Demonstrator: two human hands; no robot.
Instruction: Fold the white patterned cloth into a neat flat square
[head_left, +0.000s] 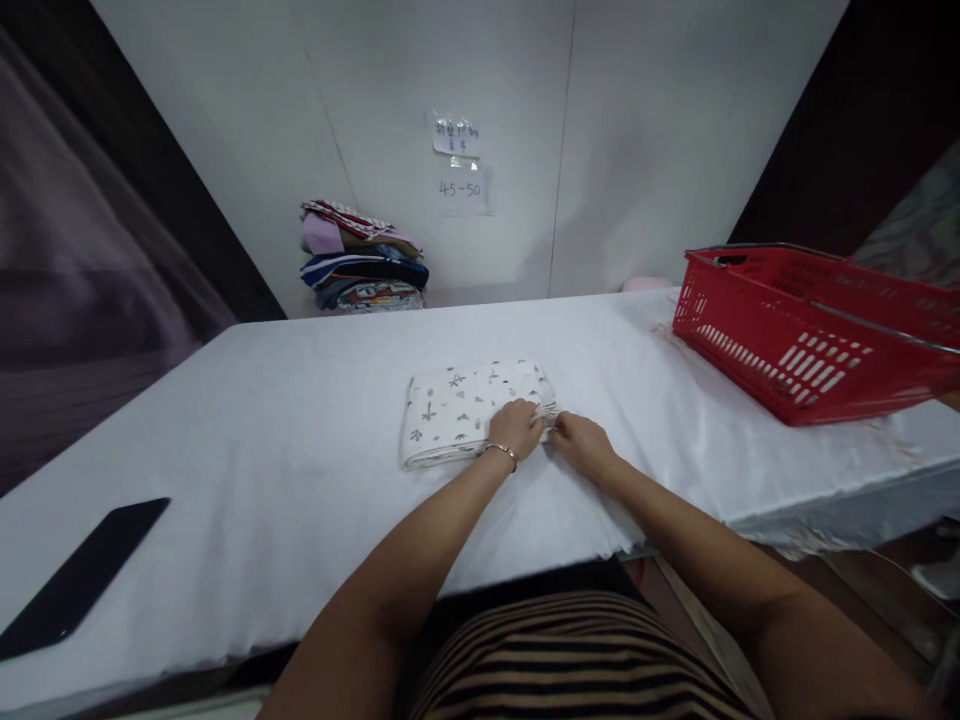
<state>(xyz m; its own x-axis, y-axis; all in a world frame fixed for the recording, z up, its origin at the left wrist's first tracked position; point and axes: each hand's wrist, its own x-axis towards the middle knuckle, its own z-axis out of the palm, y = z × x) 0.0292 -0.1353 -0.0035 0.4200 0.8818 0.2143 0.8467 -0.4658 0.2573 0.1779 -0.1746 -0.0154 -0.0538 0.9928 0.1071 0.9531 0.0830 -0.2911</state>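
A white cloth [450,405] with a small scattered print lies folded into a flat, layered rectangle on the white-covered table. My left hand [516,428], with a bracelet at the wrist, rests over its front right part, the fingers closed at the bunched layers of the right edge. Just to the right, my right hand [581,443] is closed, its fingertips pinching those same edge layers near the corner. Both hands touch the cloth and sit close together. The undersides of the fingers are hidden.
A red plastic basket [772,345] with metal handles stands at the table's right. Folded fabrics [364,260] are stacked at the back left against the wall. A flat black object [86,575] lies at the front left. Handwritten paper signs [459,160] hang on the wall.
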